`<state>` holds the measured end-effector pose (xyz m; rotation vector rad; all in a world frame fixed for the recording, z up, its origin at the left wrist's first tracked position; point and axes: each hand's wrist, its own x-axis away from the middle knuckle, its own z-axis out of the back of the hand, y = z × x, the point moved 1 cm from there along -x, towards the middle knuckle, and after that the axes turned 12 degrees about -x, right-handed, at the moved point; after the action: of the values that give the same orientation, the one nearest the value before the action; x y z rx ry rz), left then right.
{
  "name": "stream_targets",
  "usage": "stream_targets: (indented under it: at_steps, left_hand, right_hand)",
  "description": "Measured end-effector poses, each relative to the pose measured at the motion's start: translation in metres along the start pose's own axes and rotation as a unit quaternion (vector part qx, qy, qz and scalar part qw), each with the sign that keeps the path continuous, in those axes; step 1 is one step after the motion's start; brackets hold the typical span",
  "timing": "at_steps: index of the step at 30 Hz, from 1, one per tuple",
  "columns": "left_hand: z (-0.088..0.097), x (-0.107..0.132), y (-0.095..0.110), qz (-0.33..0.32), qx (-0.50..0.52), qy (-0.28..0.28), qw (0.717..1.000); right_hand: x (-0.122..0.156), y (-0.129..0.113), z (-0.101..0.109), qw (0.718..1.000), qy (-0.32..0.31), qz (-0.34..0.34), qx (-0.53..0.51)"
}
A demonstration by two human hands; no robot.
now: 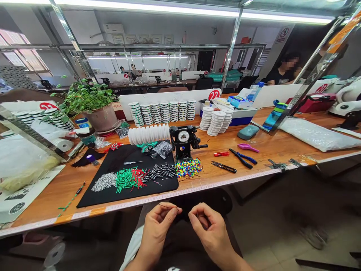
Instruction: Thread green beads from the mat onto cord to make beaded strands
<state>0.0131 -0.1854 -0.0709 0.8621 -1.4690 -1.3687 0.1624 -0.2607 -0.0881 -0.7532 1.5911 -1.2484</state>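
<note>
The room extends behind the black mat (105,162), past metal frames (233,41). The wooden table (282,150) supports the mat; a cranked machine (184,141) stands at the mat's right edge. In front of the mat, the left hand (158,226) is closed in a pinch; the right hand (210,229) is half curled, contents not discernible. Green tubes (123,181) lie on the mat. A thin dark strand (168,205), in front of the mat, is held at the left fingertips.

Tabletop (270,146): glossy, wood-grained. Mat (160,192): matt, smooth-looking. Stacked white spools (216,122): smooth plastic. Upright post (232,45): shiny metal. Bag at right (318,133): clear plastic, crinkled, glossy.
</note>
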Motion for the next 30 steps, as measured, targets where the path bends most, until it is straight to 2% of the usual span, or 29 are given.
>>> stream_targets:
  at_steps: [4,8,14,22,30]
  left_hand:
    - [0.000,-0.001,-0.005,0.003,0.011,-0.001,1.000]
    - [-0.001,-0.001,-0.007,0.019,0.026,-0.004,0.999]
    - [-0.002,0.002,0.001,0.006,0.006,-0.010,1.000]
    - [-0.001,0.002,0.002,-0.028,-0.039,0.008,0.999]
    - [0.000,0.004,-0.002,-0.109,-0.114,0.045,0.986]
  right_hand:
    - [0.000,-0.003,-0.003,0.980,0.013,0.167,0.107]
    - [-0.001,-0.008,-0.005,0.960,0.015,0.237,0.149]
    - [-0.001,-0.008,-0.006,0.959,0.010,0.226,0.174]
    - [-0.001,-0.007,-0.005,0.961,0.005,0.211,0.179]
    - [-0.001,-0.008,-0.005,0.952,0.000,0.224,0.210]
